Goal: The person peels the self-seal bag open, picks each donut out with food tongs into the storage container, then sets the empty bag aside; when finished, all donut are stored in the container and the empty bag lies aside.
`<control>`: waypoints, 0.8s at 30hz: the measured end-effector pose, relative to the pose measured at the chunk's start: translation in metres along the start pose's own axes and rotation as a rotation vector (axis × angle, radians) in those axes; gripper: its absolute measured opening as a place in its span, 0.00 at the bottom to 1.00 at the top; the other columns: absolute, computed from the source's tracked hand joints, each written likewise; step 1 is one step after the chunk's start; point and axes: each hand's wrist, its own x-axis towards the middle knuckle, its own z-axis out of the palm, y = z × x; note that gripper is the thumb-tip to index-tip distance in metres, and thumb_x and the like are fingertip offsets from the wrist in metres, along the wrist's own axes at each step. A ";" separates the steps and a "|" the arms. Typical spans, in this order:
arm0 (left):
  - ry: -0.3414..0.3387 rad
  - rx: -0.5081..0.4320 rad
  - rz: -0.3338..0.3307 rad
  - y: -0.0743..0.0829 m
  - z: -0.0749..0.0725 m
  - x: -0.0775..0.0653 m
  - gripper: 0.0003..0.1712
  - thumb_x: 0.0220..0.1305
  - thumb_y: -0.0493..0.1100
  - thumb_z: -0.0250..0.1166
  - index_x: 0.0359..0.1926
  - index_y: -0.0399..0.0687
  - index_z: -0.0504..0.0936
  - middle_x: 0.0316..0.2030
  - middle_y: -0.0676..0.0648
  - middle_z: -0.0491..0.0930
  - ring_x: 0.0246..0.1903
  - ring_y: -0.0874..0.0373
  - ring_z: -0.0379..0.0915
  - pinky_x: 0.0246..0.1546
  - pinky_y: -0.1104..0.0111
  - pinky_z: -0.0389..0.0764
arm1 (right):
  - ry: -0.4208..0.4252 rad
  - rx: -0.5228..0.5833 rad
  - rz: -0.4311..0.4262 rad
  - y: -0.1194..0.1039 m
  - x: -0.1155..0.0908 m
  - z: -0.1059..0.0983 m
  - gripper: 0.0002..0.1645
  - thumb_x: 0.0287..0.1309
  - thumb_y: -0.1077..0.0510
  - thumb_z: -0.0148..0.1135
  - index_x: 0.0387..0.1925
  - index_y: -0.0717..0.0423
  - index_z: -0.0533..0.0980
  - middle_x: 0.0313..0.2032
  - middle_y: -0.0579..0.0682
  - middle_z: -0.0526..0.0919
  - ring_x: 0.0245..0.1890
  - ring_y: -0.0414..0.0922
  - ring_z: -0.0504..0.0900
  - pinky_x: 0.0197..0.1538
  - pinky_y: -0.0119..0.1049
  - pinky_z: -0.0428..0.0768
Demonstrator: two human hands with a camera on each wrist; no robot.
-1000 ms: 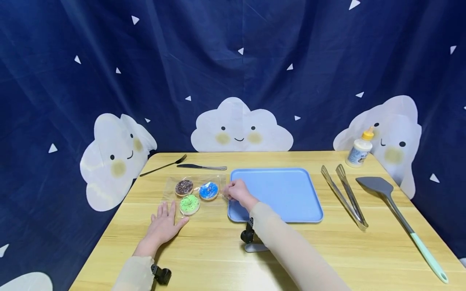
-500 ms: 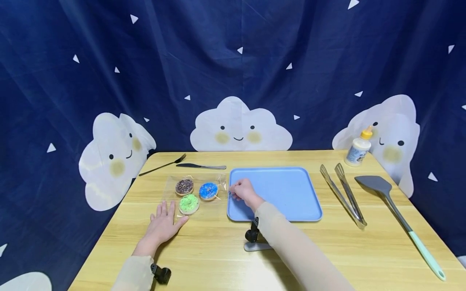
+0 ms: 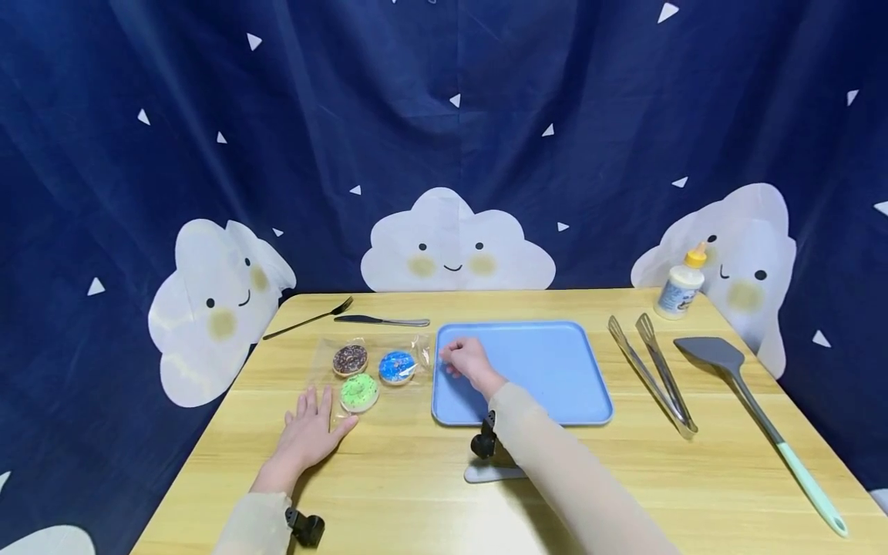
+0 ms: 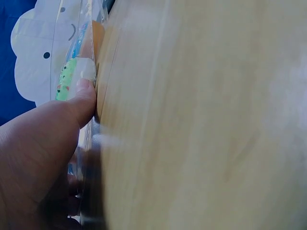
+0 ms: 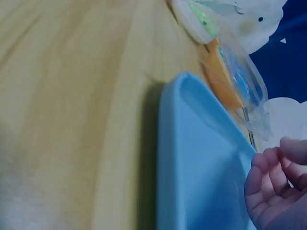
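Observation:
A clear plastic bag (image 3: 409,397) lies flat on the table with three doughnuts inside: a chocolate-sprinkled one (image 3: 350,360), a green one (image 3: 359,392) and a blue one (image 3: 397,368). Fingers spread, my left hand (image 3: 307,435) rests on the bag's near left corner; in the left wrist view its thumb (image 4: 82,103) presses the plastic beside the green doughnut. My right hand (image 3: 472,362) hovers over the left side of a blue tray (image 3: 534,370), just right of the bag and apart from it. Its fingers (image 5: 268,179) curl towards the thumb, and nothing shows between them.
Behind the bag lie a black fork (image 3: 310,317) and a table knife (image 3: 381,320). Metal tongs (image 3: 654,378), a grey turner with a mint handle (image 3: 759,420) and a yellow-capped bottle (image 3: 680,291) stand or lie rightwards. A flat grey handle (image 3: 492,472) sits partly under my right arm.
My right hand has left the bag's right edge and drawn a little rightwards over the tray. The left hand stays on the bag. The doughnuts have barely shifted.

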 end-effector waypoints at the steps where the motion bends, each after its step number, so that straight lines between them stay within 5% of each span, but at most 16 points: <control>1: 0.000 0.003 -0.002 -0.001 0.000 0.000 0.55 0.62 0.73 0.42 0.69 0.30 0.46 0.66 0.22 0.37 0.64 0.27 0.32 0.57 0.32 0.39 | -0.011 -0.007 -0.014 -0.001 0.002 0.001 0.04 0.54 0.64 0.62 0.29 0.64 0.78 0.25 0.53 0.80 0.19 0.43 0.75 0.22 0.33 0.76; 8: 0.010 0.014 0.000 0.000 0.001 -0.003 0.55 0.62 0.73 0.42 0.69 0.30 0.46 0.66 0.23 0.38 0.65 0.27 0.33 0.58 0.33 0.40 | -0.077 -0.026 -0.044 -0.003 0.012 0.010 0.07 0.55 0.62 0.64 0.34 0.64 0.78 0.24 0.49 0.77 0.19 0.44 0.75 0.20 0.34 0.75; 24: 0.027 0.010 0.002 0.000 0.002 -0.002 0.54 0.62 0.72 0.42 0.69 0.30 0.47 0.66 0.23 0.38 0.64 0.27 0.33 0.57 0.32 0.41 | -0.049 -0.126 -0.057 -0.006 0.010 0.026 0.07 0.52 0.63 0.66 0.32 0.64 0.79 0.27 0.50 0.78 0.22 0.44 0.75 0.20 0.31 0.74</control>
